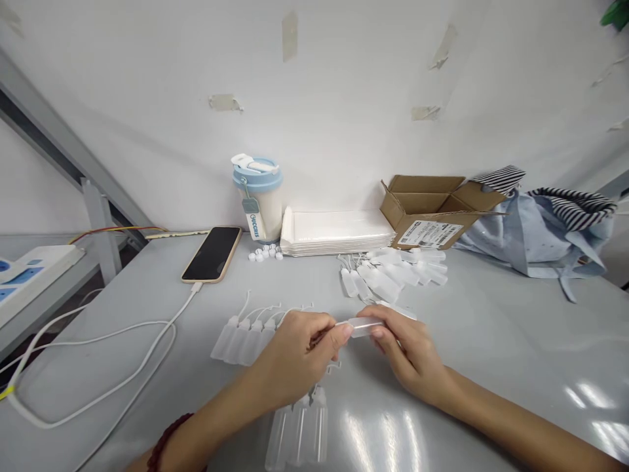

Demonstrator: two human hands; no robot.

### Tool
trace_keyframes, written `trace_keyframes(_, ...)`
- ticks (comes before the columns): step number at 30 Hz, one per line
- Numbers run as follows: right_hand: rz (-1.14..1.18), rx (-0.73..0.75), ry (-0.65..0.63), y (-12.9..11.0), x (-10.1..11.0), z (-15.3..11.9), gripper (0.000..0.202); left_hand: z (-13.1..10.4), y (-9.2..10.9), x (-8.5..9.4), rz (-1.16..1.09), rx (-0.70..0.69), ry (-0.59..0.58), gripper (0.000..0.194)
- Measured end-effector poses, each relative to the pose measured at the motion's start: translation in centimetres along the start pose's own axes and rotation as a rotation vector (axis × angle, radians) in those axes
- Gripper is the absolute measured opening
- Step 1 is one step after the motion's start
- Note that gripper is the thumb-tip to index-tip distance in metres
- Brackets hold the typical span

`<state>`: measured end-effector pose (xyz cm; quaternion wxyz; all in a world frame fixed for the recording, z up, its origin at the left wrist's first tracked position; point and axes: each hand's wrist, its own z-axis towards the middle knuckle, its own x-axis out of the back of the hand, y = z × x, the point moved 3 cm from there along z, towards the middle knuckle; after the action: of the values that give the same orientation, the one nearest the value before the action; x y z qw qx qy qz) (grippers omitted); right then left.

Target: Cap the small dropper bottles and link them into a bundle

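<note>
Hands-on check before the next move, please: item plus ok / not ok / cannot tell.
1. Small bottle held by both hands: ok, left hand at one end, right hand at the other.
2. Bottle's left end in view: not ok, left fingers cover it.
3. Bottle's contents: cannot tell.
4. Phone cable away from both hands: ok.
5. Cardboard box flaps open: ok.

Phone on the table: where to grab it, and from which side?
I'd pinch the phone by its two long edges, around mid-length, coming from above. It lies flat, screen up, so the edges look like the best hold. Keep off the near short end, where the white cable plugs in; the cable will probably drag if it stays connected.
</note>
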<state>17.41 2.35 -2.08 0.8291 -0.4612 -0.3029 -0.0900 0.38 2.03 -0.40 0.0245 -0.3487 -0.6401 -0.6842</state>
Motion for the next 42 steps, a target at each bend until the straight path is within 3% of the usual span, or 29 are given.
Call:
trace_keyframes(3,0.184,-0.183,-0.059,0.6,-0.5,-0.1,0.029,-0.1,0.2,-0.2,0.249,-0.188,0.129,0.039)
trace_keyframes(8,0.557,-0.457,-0.162,1.1,-0.8,0.1,0.036,-1.1,1.0,-0.6,0.840,-0.717,0.333,0.026)
trace_keyframes(11,0.667,-0.567,-0.241,1.0,-0.7,0.5,0.041,-1.4,1.2,-0.7,0.985,-0.812,0.332,0.019)
trace_keyframes(15,0.705,-0.632,-0.267,1.0,-1.0,0.5,0.043,-0.8,0.9,-0.1,0.807,-0.685,0.291,0.025)
trace_keyframes(18,0.586,-0.553,-0.177,0.8,-0.9,0.5,0.041,-0.2,0.5,0.5,0.575,-0.516,0.228,0.027)
trace_keyframes(22,0.488,-0.483,-0.128,0.6,-0.7,0.5,0.039,0.1,0.1,0.7,0.459,-0.408,0.149,0.026)
trace_keyframes(28,0.346,-0.428,-0.204,0.2,-0.1,0.6,0.037,-0.2,-0.3,0.1,0.528,-0.485,0.163,0.028)
trace_keyframes(33,0.526,-0.569,-0.268,0.7,-0.2,1.0,0.039,-0.2,-0.3,-0.1,0.696,-0.564,0.192,0.025)
trace_keyframes(36,0.539,-0.587,-0.243,1.1,0.0,1.3,0.039,0.6,-1.0,1.5,0.652,-0.481,0.247,0.013)
trace_keyframes(38,0.412,-0.506,-0.102,1.3,0.8,1.5,0.035,1.2,-2.1,3.6,0.635,-0.386,0.372,0.007)
trace_keyframes(42,0.059,-0.300,0.206,1.7,2.3,1.7,0.027,2.3,-4.9,8.1,0.653,-0.179,0.617,0.018)
